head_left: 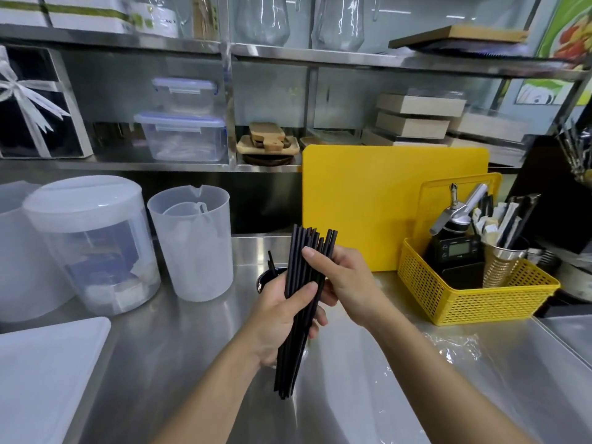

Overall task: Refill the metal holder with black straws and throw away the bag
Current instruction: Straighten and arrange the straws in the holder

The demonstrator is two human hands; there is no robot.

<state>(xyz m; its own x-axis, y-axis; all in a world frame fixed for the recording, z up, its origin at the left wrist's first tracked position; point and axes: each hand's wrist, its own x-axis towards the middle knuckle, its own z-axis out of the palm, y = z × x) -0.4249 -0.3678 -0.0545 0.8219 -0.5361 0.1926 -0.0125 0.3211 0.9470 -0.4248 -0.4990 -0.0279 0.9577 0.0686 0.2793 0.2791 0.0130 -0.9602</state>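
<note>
The thin black straws [298,261] (light, stiff, likely slippery) are gripped round the middle by the left hand [280,320] and right hand [346,280]

Bare left hand [278,322] and right hand [347,283] — short nails.

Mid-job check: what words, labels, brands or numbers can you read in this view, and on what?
No text here reads clearly.
White box with green band on the top metal shelf: small dark print, too blurred.
Black digital scale in the yellow plastic basket: grey display, digits too small.
Green picture at far right: no legible words.
Bundle of black straws: no print visible.
</note>
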